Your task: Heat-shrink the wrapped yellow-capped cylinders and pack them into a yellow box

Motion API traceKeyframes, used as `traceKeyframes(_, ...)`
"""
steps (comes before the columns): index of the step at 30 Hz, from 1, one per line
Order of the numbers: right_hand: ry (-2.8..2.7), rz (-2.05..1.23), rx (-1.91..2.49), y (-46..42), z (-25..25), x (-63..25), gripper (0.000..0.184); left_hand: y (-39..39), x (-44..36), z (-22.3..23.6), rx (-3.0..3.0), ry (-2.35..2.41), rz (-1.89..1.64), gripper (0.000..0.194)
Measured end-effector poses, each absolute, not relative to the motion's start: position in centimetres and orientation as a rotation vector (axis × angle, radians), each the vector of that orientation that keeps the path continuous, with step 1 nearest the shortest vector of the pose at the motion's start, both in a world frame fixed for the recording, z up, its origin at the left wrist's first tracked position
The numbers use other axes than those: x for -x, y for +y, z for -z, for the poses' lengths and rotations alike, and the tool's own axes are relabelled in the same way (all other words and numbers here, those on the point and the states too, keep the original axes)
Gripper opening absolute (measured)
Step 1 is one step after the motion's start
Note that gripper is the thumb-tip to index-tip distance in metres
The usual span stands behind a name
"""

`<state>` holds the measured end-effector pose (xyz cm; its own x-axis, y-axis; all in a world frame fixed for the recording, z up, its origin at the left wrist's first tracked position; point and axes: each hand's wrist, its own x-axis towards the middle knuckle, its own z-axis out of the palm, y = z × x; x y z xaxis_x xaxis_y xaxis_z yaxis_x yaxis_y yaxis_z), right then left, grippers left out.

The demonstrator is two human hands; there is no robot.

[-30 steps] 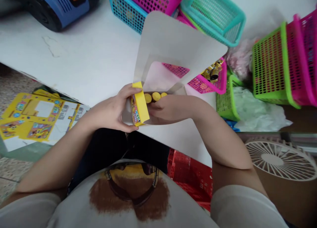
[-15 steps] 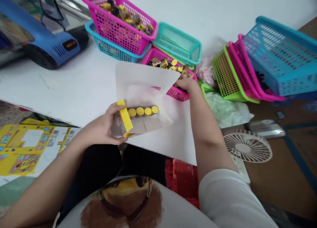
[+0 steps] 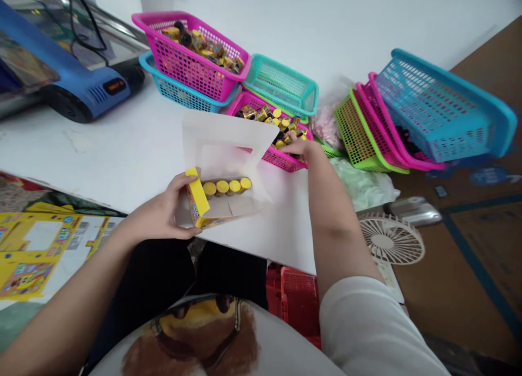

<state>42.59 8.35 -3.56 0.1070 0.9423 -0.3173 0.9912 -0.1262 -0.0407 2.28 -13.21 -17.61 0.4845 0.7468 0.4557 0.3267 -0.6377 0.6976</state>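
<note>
My left hand (image 3: 163, 213) grips the end of a small yellow cardboard box (image 3: 199, 204) whose white window lid (image 3: 222, 142) stands open. A row of several yellow-capped items (image 3: 227, 186) lies inside it. My right hand (image 3: 299, 146) reaches into a pink basket (image 3: 281, 161) of small yellow and black items (image 3: 269, 116); its fingers are curled among them, and what they hold is hidden. The box rests at the near edge of the white table (image 3: 122, 147).
A second pink basket (image 3: 191, 71) with similar items is stacked on a blue one (image 3: 171, 90). A teal basket (image 3: 281, 85), tilted green, pink and blue baskets (image 3: 408, 120), a blue machine (image 3: 77, 82), flat yellow box blanks (image 3: 36, 245), a white fan (image 3: 391, 240), and a red crate (image 3: 293, 294) surround me.
My right hand left the box and moved out to the pink basket, where it now sits among the items. The left hand kept hold of the box. The view tilted up.
</note>
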Motion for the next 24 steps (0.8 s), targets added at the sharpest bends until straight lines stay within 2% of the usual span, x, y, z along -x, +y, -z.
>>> traceKeyframes(2,1.901,0.393,-2.206,8.4,3.9,-42.1,0.102,-13.2,-2.2,17.8,-2.207,0.889,-1.046,0.122)
traceKeyframes(6,1.817,0.315,-2.291,8.3,4.5,-41.1,0.13,-13.2,-2.1,17.9,-2.175,0.894,-1.085,0.122)
traceKeyframes(8,1.806,0.301,-2.302,8.2,4.5,-40.8,0.132,-13.2,-2.1,17.9,-2.164,0.894,-1.093,0.122)
traceKeyframes(10,1.816,0.305,-2.29,8.2,4.1,-40.5,0.115,-13.2,-2.0,17.8,-2.184,0.894,-1.082,0.123)
traceKeyframes(14,1.849,0.28,-2.338,7.8,3.9,-40.0,0.066,-13.1,-2.0,17.9,-2.229,0.903,-1.065,0.121)
traceKeyframes(21,2.217,0.265,-2.453,5.2,4.4,-39.6,0.049,-13.0,-2.2,17.7,-2.217,0.873,-1.089,0.125)
traceKeyframes(24,2.311,0.255,-2.493,4.4,3.6,-39.3,0.048,-13.1,-2.2,17.3,-2.197,0.873,-1.075,0.121)
